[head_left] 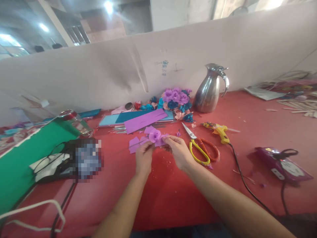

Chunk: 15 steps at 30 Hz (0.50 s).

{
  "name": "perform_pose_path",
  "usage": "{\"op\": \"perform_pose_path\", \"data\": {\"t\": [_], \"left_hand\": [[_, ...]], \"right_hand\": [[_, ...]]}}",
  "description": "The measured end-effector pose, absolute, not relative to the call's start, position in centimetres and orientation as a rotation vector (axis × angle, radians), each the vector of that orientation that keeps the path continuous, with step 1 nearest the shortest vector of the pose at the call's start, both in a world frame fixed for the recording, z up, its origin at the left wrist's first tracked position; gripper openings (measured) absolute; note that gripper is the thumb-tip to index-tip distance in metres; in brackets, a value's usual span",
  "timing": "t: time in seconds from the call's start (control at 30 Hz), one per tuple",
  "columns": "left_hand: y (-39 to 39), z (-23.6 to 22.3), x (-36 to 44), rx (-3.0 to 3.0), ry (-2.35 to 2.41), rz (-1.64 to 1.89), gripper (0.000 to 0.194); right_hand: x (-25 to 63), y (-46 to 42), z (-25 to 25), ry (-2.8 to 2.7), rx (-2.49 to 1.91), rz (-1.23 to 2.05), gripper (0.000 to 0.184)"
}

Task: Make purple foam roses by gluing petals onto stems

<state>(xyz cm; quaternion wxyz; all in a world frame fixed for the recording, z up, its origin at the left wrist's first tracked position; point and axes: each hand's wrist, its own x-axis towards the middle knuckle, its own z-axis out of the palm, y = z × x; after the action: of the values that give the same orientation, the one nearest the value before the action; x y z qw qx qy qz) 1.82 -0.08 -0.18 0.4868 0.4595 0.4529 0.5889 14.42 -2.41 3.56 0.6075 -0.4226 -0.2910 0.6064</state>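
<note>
Over the red table, both my hands meet at a purple paper flower (155, 135). My left hand (144, 157) is closed round its underside; the stem, if any, is hidden by the fingers. With thumb and fingers, my right hand (177, 148) pinches a purple paper petal (159, 141) at the flower's right side. Whether that petal is joined to the flower I cannot tell. Loose purple paper pieces (134, 145) lie just left of the flower. To the right of my right hand rest scissors (201, 148) with one yellow and one orange handle.
A yellow glue gun (220, 130) and a purple power strip (283, 165) lie at right. Behind are paper strips (146, 120), finished flowers (175, 96) and a steel jug (208, 91). A glass jar (76, 124) and green board (37, 162) stand left.
</note>
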Motion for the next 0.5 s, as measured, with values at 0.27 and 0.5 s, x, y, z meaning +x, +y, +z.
{"op": "perform_pose_path", "data": {"t": [0.27, 0.5], "left_hand": [[0.07, -0.36, 1.66, 1.185, 1.131, 1.387, 0.011], [-0.15, 0.07, 1.76, 1.226, 1.117, 1.377, 0.014]], "right_hand": [[14.42, -2.36, 3.66, -0.539, -0.949, 1.484, 0.022], [14.49, -2.52, 3.79, -0.558, -0.941, 1.468, 0.019]]}}
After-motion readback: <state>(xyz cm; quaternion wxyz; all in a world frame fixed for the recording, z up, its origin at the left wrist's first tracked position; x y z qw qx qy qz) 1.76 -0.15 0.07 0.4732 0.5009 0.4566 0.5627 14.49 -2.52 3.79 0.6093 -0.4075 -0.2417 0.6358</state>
